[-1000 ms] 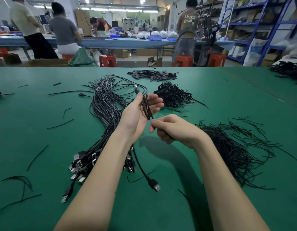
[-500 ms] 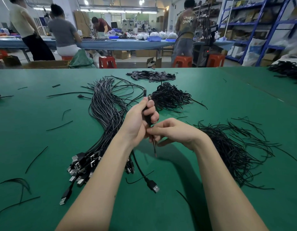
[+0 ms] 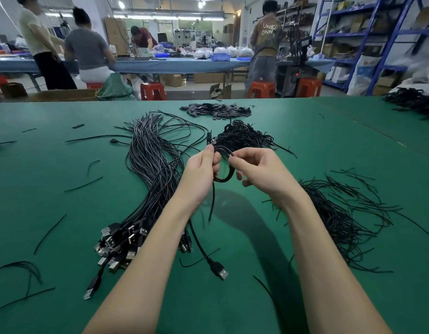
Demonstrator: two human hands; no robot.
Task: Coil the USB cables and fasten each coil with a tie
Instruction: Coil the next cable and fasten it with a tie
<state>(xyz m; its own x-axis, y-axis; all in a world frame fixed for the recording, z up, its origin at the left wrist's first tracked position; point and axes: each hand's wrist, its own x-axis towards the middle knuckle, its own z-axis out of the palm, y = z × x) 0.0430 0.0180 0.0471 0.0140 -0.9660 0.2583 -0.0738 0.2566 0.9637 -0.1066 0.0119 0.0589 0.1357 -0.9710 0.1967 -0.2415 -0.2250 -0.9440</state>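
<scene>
Now both hands (image 3: 232, 171) hold the coil (image 3: 223, 165) upright, edge-on.

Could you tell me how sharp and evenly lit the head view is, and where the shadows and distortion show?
Head view: the hands and coiled cable are sharp; the people at the back are soft; the shelving top right is smeared and bowed by the wide lens; overhead lights cast a broad soft shadow of the arms on the green table; no harsh glare.
</scene>
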